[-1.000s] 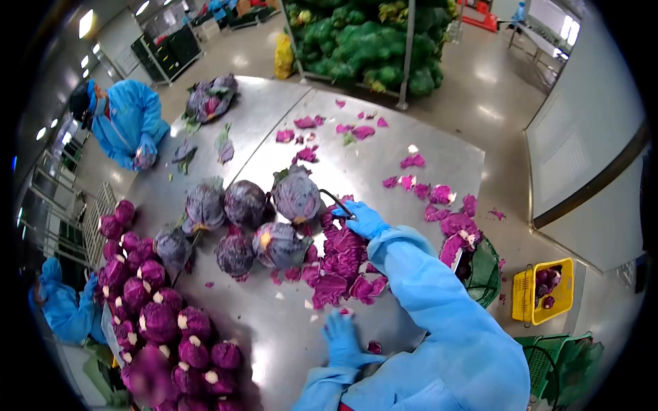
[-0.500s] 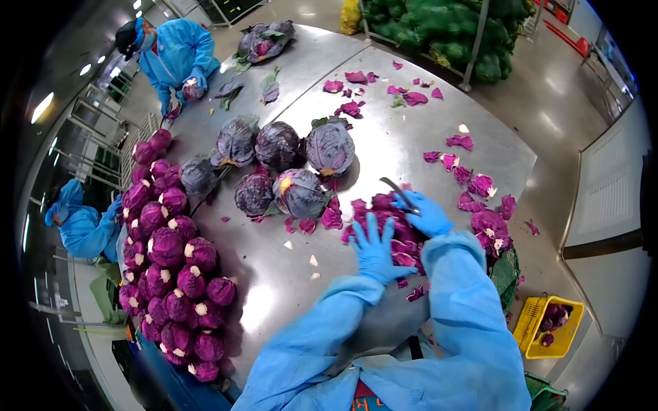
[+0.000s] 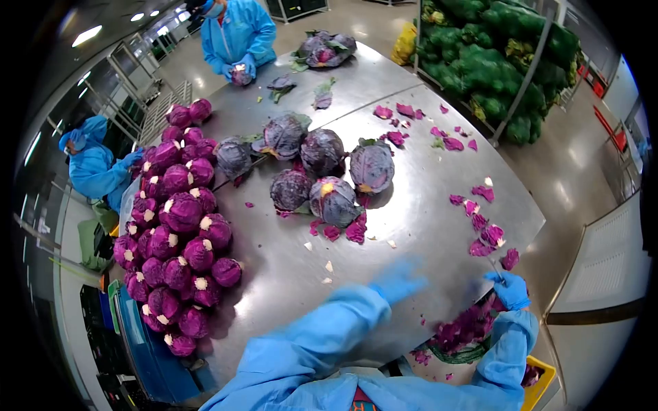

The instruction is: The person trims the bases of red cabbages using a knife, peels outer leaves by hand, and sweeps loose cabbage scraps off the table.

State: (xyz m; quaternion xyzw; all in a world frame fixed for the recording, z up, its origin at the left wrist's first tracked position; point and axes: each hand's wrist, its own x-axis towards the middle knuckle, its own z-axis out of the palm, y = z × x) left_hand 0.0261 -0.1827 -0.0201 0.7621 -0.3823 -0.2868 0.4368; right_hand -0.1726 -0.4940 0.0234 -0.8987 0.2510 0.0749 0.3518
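My left hand [image 3: 399, 279], in a blue glove, is blurred over the steel table [image 3: 295, 274]; its fingers look stretched out and hold nothing. At the right table edge, my gloved right hand [image 3: 510, 291] is closed around a knife [image 3: 495, 267], its blade partly visible. Below that hand, purple cabbage leaves [image 3: 462, 329] lie in a green net bag [image 3: 466, 354] at the edge. Several untrimmed cabbages [image 3: 334, 201] with dull outer leaves sit mid-table. Trimmed purple cabbages [image 3: 181, 212] with pale cut stems are heaped on the left.
Loose leaves [image 3: 480, 222] lie along the table's right side. Two co-workers in blue stand at the far side [image 3: 240, 34] and left [image 3: 99, 161]. A rack of green net sacks [image 3: 486, 61] stands behind the table, and a yellow crate [image 3: 541, 383] at lower right.
The leaf pile under my hands has moved off the table into the bag at the right edge. My right hand went right and down with the knife; the view has shifted.
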